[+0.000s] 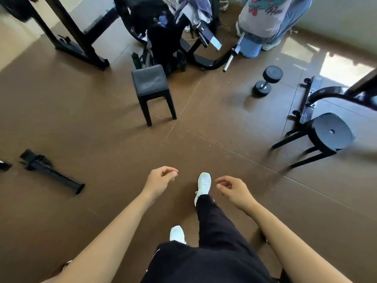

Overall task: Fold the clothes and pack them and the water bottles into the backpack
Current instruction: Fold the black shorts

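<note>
Your left hand point(161, 181) and right hand point(234, 189) hang loosely curled, holding nothing, well apart from the backpack point(163, 45).

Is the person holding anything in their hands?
No, nothing is held. The left hand and the right hand are both empty, fingers loosely curled.
</note>
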`<state>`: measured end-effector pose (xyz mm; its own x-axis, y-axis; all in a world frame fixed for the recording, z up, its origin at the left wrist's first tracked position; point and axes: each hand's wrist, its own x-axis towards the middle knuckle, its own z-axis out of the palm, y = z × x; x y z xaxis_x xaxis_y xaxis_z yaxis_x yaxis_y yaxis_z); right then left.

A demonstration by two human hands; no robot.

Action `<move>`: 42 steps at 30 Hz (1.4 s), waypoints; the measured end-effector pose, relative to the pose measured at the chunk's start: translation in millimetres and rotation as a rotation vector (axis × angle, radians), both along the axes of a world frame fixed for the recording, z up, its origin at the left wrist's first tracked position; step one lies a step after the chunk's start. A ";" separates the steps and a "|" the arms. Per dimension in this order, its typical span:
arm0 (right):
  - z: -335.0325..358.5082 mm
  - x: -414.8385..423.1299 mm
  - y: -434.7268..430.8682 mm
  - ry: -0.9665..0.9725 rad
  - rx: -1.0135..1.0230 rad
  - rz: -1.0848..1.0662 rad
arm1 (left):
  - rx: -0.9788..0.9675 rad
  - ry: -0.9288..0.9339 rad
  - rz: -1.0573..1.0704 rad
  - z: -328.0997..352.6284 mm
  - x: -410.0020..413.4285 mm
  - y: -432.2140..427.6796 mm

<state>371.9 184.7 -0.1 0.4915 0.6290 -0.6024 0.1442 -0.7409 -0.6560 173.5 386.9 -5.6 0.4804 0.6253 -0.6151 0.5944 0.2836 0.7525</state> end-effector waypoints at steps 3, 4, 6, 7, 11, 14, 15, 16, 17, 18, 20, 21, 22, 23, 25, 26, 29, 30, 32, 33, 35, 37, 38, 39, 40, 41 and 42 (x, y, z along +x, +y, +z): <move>-8.2 50.3 44.9 0.009 0.040 -0.039 | -0.002 0.013 -0.004 0.7 53.6 44.5; -8.5 68.4 61.0 0.011 0.049 -0.036 | -0.002 0.018 0.000 2.6 71.6 58.1; -10.3 106.6 93.8 0.005 0.051 -0.041 | -0.002 0.034 0.001 9.7 106.8 85.6; -10.8 125.9 110.7 0.003 0.052 -0.046 | -0.002 0.045 -0.004 14.6 123.5 99.3; -4.6 204.6 185.5 -0.003 0.071 0.026 | 0.000 0.038 0.025 29.4 179.9 155.1; 5.9 255.0 242.5 -0.028 0.077 0.041 | -0.037 0.027 0.093 31.6 210.3 194.0; 7.4 270.6 261.9 -0.025 0.080 0.033 | -0.041 0.031 0.106 30.1 221.8 208.5; 8.5 285.7 281.1 -0.024 0.079 0.033 | -0.045 0.031 0.119 28.7 234.9 223.7; 8.3 300.5 300.1 -0.024 0.076 0.043 | -0.047 0.027 0.134 26.4 249.1 240.3; 7.4 314.8 318.6 -0.022 0.067 0.058 | -0.050 0.020 0.148 23.0 263.5 257.6; 6.0 342.2 354.3 -0.028 0.047 0.068 | -0.055 0.010 0.145 14.2 293.1 293.8; 5.5 355.4 371.9 -0.041 0.041 0.065 | -0.060 0.006 0.131 9.8 308.5 312.9; 6.6 367.4 389.6 -0.053 0.033 0.060 | -0.064 0.005 0.110 5.7 323.6 332.4; 8.3 378.4 407.6 -0.055 0.026 0.054 | -0.065 0.006 0.083 2.1 339.3 352.1; 13.8 399.7 444.2 -0.049 0.019 0.058 | -0.046 0.006 0.014 -1.1 371.2 390.0; 16.5 410.8 461.4 -0.047 0.017 0.059 | -0.038 0.007 -0.011 -0.6 387.2 408.4; 18.2 447.3 507.8 -0.034 0.012 0.040 | -0.034 0.010 -0.021 7.0 433.0 459.1; 17.5 460.2 521.6 -0.021 0.009 0.027 | -0.035 0.014 -0.029 9.0 447.2 474.6; 11.7 489.3 548.8 -0.003 -0.002 0.000 | -0.037 0.038 -0.063 8.2 476.3 505.2; 6.4 504.9 561.5 0.004 -0.012 -0.003 | -0.036 0.055 -0.087 4.5 490.5 520.4; -6.0 537.5 587.8 0.028 -0.029 0.005 | -0.036 0.106 -0.131 -6.2 517.9 551.3; -20.0 570.6 616.6 0.036 -0.060 0.035 | -0.058 0.177 -0.109 -17.2 542.8 581.3; -27.5 587.6 632.7 0.043 -0.078 0.064 | -0.066 0.205 -0.077 -22.7 554.5 595.4; -34.2 605.2 650.3 0.052 -0.099 0.110 | -0.076 0.225 -0.037 -26.5 567.0 608.7; -40.7 622.6 669.0 0.057 -0.111 0.157 | -0.088 0.241 0.004 -29.3 579.0 622.0; -45.3 638.9 688.9 0.055 -0.120 0.205 | -0.099 0.253 0.042 -29.8 590.4 635.3; -47.0 653.9 709.8 0.046 -0.124 0.256 | -0.110 0.257 0.080 -29.2 600.7 647.9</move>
<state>1025.8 894.5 -47.1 0.2967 0.6493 -0.7003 0.3087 -0.7591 -0.5731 774.2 1034.9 -34.8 0.2523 0.5780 -0.7761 0.7339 0.4084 0.5428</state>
